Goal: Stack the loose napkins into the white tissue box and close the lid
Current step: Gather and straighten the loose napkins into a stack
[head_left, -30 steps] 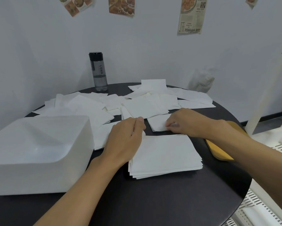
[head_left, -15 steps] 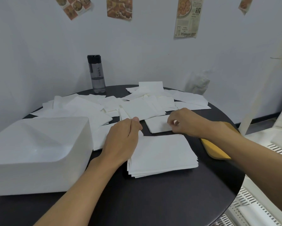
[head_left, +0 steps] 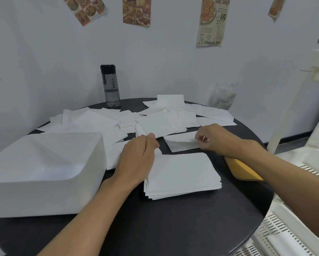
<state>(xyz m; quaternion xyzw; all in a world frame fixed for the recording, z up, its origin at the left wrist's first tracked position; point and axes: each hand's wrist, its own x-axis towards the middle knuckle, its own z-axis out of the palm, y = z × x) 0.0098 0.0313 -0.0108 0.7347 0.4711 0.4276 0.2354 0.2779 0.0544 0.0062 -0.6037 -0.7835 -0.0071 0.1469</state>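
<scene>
A neat stack of white napkins (head_left: 182, 176) lies on the round dark table (head_left: 173, 228) in front of me. My left hand (head_left: 138, 159) rests on the stack's left edge, fingers straight and together. My right hand (head_left: 216, 139) pinches the right edge of a single loose napkin (head_left: 181, 144) just behind the stack. Many more loose napkins (head_left: 118, 122) are scattered across the far half of the table. The white tissue box (head_left: 44, 172) stands at the left with its lid shut.
A grey water bottle (head_left: 111, 86) with a black cap stands at the table's back edge by the wall. A yellow object (head_left: 241, 169) lies under my right forearm at the table's right edge. White slatted furniture (head_left: 293, 228) stands to the right.
My right hand has lifted its fingers slightly and now pinches the single napkin's right edge. My left hand has stayed on the stack. The view has drifted a little.
</scene>
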